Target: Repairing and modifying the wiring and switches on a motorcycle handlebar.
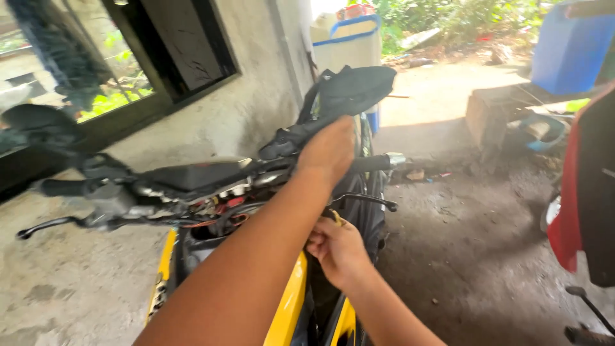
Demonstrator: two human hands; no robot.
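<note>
Two bare forearms fill the bottom of the view, reaching over a yellow motorcycle [291,307]. Left hand [328,150] lies on top of the handlebar [192,176] near its right end, its back to the camera; its fingers curl down over the bar, but how tightly they close cannot be told. Right hand [338,248] sits lower, beside the yellow body panel, closed in a fist around a small tool [336,218] whose yellowish tip pokes out above the knuckles. Two black grips show, the left grip [61,187] and the right grip [371,163], each with one lever beneath. One black mirror [351,90] rises behind the left hand. Red and black wires [221,211] lie exposed under the handlebar. One red vehicle [586,186] stands at the right edge, and two blue containers [567,48] stand farther back.
</note>
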